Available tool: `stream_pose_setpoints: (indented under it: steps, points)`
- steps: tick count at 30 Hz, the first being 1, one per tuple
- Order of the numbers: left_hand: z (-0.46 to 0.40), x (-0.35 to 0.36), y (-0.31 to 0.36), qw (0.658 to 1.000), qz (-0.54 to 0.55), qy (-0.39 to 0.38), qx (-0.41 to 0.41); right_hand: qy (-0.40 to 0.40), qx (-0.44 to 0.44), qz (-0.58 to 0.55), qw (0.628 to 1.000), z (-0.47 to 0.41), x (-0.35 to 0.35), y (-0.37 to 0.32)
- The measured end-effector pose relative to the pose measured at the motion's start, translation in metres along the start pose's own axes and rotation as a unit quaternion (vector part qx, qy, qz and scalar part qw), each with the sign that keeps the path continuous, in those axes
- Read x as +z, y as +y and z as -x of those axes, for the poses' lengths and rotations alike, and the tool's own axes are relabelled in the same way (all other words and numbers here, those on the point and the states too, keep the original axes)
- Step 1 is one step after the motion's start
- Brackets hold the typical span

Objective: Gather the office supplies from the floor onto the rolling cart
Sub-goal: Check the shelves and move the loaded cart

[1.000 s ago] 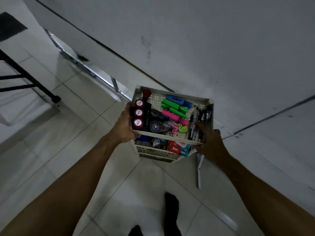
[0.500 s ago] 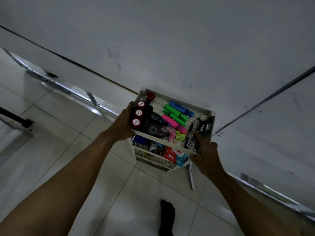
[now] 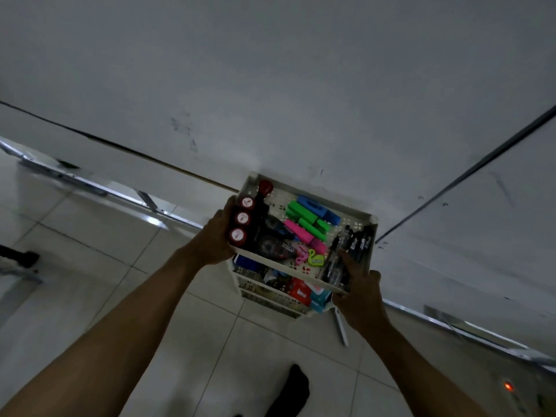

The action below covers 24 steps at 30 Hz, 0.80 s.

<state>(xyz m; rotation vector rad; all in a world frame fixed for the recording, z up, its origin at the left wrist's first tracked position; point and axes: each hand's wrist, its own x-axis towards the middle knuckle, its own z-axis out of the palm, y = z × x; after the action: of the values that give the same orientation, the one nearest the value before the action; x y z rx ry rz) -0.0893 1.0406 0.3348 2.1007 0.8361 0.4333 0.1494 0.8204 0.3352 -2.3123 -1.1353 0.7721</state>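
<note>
The left hand [image 3: 215, 239] has its fingers curled round the left edge of the rolling cart [image 3: 304, 191], gripping the top tray's rim beside the red-capped tubes. The right hand [image 3: 359, 296] grips the tray's near right corner, its thumb [image 3: 346, 260] lying over the rim among the black pens [image 3: 350, 245].

The white cart stands on the tiled floor [image 3: 90, 281] against the wall [image 3: 270, 85], and it shows three stacked tiers.

On the top tray, three round red caps [image 3: 242, 218] line the left edge, with a fourth red cap [image 3: 266, 186] at the far left corner. Two dark tape dispensers [image 3: 275, 240] lie just right of them. In the middle lie three green highlighters [image 3: 305, 216], two pink ones [image 3: 301, 233] and two blue ones [image 3: 316, 206]. The pens crowd the right edge, too bunched to count. Near the front edge sit a pink clip [image 3: 301, 256] and a yellow-green clip [image 3: 315, 257].

The middle tier holds a blue box [image 3: 248, 263] at its left, a red packet [image 3: 299, 291] and a teal packet [image 3: 320, 297] towards its right.

A white stick [image 3: 341, 326] lies on the floor just beside the cart's near right corner. One dark-socked foot [image 3: 296, 386] stands on the tiles.
</note>
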Motion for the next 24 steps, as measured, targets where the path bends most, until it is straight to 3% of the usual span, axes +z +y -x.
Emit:
stream_pose_setpoints:
  steps: [11,17,24]
  points:
    - [-0.011,-0.005,-0.030,0.999,0.019,-0.022,-0.021,0.019,0.029,0.041,0.999,0.003,0.018,-0.003]
    - [-0.011,0.004,-0.048,0.997,0.017,-0.035,-0.070,0.037,-0.005,0.068,0.997,0.007,0.015,-0.004]
    - [-0.014,-0.006,-0.048,0.989,-0.034,-0.103,-0.105,-0.081,0.057,0.095,0.991,-0.005,-0.004,-0.007]
